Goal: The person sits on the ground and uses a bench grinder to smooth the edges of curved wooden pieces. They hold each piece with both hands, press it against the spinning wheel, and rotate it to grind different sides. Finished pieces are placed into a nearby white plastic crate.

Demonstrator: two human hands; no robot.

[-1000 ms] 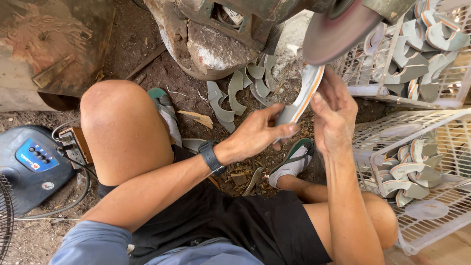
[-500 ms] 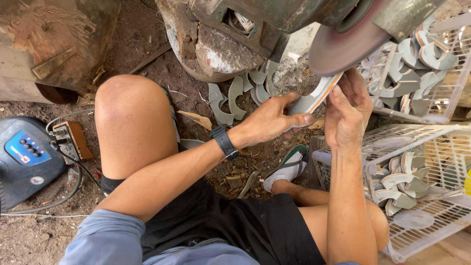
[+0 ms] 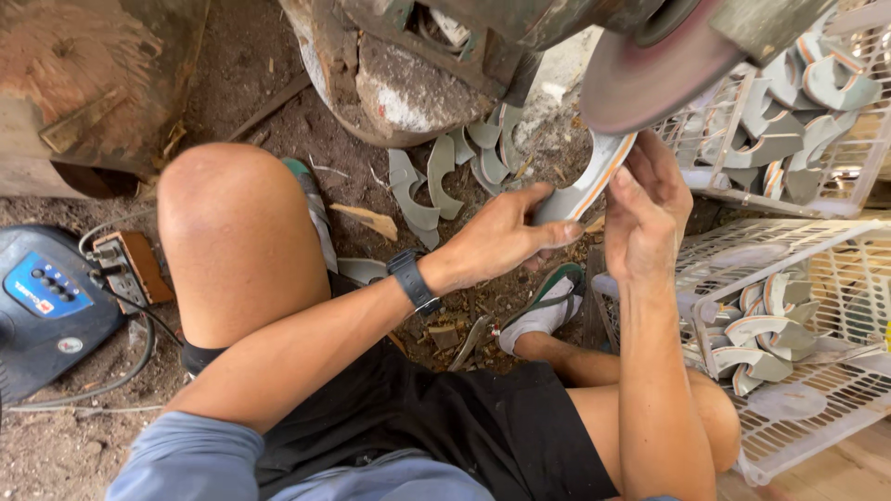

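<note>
A curved grey strip with an orange and white edge (image 3: pixel 589 181) is held up against the rim of a round pinkish grinding wheel (image 3: pixel 654 79). My left hand (image 3: pixel 501 232), with a black watch on the wrist, grips the strip's lower end. Its upper part is pinched by my right hand (image 3: pixel 645 209), right under the wheel. I sit on the ground with my left knee (image 3: pixel 227 209) raised and my right foot in a green sandal (image 3: pixel 548 306).
Several grey curved pieces (image 3: pixel 445 167) lie in the dirt under the machine base (image 3: pixel 408 83). Two white wire baskets (image 3: pixel 798 121) (image 3: pixel 798 371) with more such pieces stand at the right. A blue device (image 3: pixel 46 306) and a power strip (image 3: pixel 125 264) sit at the left.
Both hands have kept the strip at the wheel while the view shifted slightly right and down; the strip has tilted a little against the wheel's rim.
</note>
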